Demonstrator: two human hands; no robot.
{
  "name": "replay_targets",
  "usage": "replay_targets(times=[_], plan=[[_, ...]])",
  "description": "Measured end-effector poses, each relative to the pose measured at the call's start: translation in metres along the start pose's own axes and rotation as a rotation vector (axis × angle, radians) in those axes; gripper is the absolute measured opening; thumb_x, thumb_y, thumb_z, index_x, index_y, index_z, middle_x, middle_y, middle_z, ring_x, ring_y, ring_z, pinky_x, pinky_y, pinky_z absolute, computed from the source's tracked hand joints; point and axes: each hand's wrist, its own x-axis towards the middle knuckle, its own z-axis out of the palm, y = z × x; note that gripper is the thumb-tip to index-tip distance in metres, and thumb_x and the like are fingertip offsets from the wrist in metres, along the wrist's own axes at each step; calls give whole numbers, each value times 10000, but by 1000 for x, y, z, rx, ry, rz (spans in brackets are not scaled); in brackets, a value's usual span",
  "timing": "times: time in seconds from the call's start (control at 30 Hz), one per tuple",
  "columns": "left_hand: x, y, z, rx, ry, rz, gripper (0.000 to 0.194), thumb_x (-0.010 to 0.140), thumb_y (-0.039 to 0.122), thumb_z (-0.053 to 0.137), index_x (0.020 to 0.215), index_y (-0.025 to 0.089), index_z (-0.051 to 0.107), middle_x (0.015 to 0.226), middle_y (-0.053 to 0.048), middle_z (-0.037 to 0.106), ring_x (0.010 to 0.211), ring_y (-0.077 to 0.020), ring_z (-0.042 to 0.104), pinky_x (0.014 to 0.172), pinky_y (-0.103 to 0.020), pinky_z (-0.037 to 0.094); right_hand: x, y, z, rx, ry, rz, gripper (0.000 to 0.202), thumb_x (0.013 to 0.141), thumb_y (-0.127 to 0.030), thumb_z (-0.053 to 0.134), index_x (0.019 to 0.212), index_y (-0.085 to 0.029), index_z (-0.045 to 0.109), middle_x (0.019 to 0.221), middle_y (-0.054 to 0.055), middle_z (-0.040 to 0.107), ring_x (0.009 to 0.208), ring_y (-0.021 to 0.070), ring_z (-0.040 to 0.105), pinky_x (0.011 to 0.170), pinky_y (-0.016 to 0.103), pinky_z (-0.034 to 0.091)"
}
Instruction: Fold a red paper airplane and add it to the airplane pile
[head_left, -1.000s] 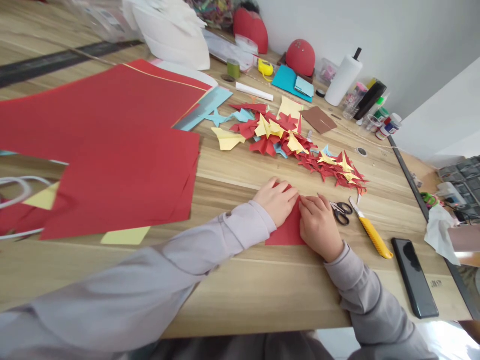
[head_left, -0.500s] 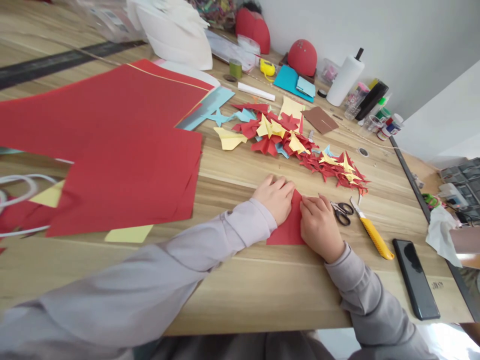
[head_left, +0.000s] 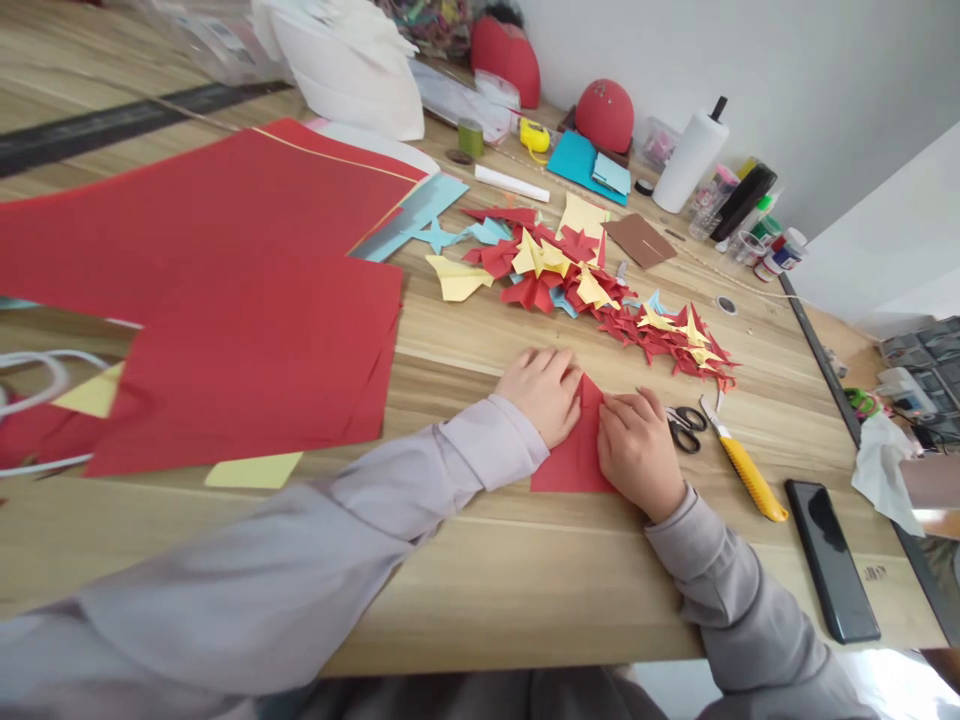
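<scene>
A small sheet of red paper [head_left: 571,462] lies on the wooden table in front of me, its top folded to a point. My left hand [head_left: 541,395] presses along its upper left edge, fingers bent and close together. On the opposite edge, my right hand [head_left: 637,445] grips the paper with curled fingers; the thumb is mostly hidden. Black-handled scissors [head_left: 686,425] rest just right of that hand, beside a yellow utility knife [head_left: 750,475]. Beyond my hands is a pile of folded paper pieces [head_left: 570,265] in red, yellow and blue.
Large red paper sheets [head_left: 262,350] cover the left of the table, with a white cable [head_left: 52,375] at their edge. A black phone [head_left: 831,560] lies at the right. Tape measure [head_left: 534,135], white roll [head_left: 690,160] and small bottles [head_left: 780,250] stand along the back.
My left hand has shifted slightly to the left along the red paper, baring a bit more of its pointed top. My right hand stays at the right edge, nearly unmoved.
</scene>
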Motion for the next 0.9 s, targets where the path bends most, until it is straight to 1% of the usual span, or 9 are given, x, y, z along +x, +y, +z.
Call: replay_targets(times=[0.13, 0.23, 0.3, 0.4, 0.5, 0.63, 0.77, 0.83, 0.9], plan=[[1, -3, 0, -27, 16, -120, 414, 827, 311, 484, 1109, 46, 629, 1285, -206, 526, 1144, -331, 500, 946, -453, 391, 2, 1, 0, -5, -17, 19, 270, 921, -234, 458, 1114, -158, 630, 1022, 102, 679, 1013, 230, 541, 1018, 454, 323], [2, -5, 0, -62, 40, -254, 442, 823, 312, 484, 1145, 34, 606, 1295, -198, 523, 1152, -330, 500, 940, -446, 403, 3, 2, 0, -20, -50, 19, 279, 922, -273, 461, 1117, -164, 629, 1063, 117, 648, 1054, 248, 521, 1018, 469, 319], [2, -7, 1, -88, 48, -302, 435, 823, 323, 484, 1129, 42, 615, 1275, -189, 539, 1144, -332, 506, 938, -449, 406, 4, 2, 0, -18, -60, 21, 273, 924, -258, 450, 1099, -160, 635, 1144, 128, 621, 1108, 254, 502, 1023, 469, 316], [1, -8, 4, -125, 82, -286, 376, 824, 325, 485, 1053, 71, 643, 1230, -176, 567, 1124, -331, 518, 936, -463, 410, 4, 1, 0, 0, -61, 24, 273, 929, -231, 432, 1096, -146, 632, 1224, 124, 604, 1164, 255, 488, 1040, 470, 300], [1, -10, 6, -176, 131, -205, 313, 824, 284, 492, 1031, 96, 633, 1178, -162, 591, 1092, -298, 538, 926, -448, 426, 3, 1, 2, 15, -54, 40, 270, 926, -233, 448, 1106, -149, 632, 1193, 116, 635, 1161, 252, 501, 1049, 478, 288], [1, -11, 7, -242, 109, -77, 238, 840, 232, 480, 978, 113, 634, 990, -120, 666, 958, -248, 582, 878, -408, 448, 1, 4, 5, 39, -44, 62, 280, 917, -248, 476, 1133, -144, 622, 1189, 114, 643, 1166, 255, 506, 1052, 477, 285], [2, -14, 10, -263, 185, -141, 217, 863, 252, 474, 917, 147, 656, 941, -88, 688, 917, -224, 593, 871, -391, 447, 1, 6, 8, 72, -30, 68, 280, 912, -241, 480, 1136, -143, 618, 1186, 121, 639, 1148, 246, 518, 1043, 472, 296], [3, -16, 13, -266, 187, -170, 204, 855, 233, 484, 905, 151, 664, 931, -84, 692, 914, -220, 600, 861, -384, 453, 1, 6, 9, 91, -28, 78, 278, 912, -237, 476, 1129, -140, 620, 1185, 123, 638, 1138, 244, 523, 1037, 469, 303], [3, -18, 15, -270, 176, -161, 196, 844, 208, 495, 906, 149, 671, 938, -86, 696, 914, -214, 606, 862, -378, 456, 0, 6, 11, 103, -24, 98, 276, 909, -237, 482, 1127, -145, 622, 1183, 120, 642, 1133, 244, 527, 1028, 471, 310]])
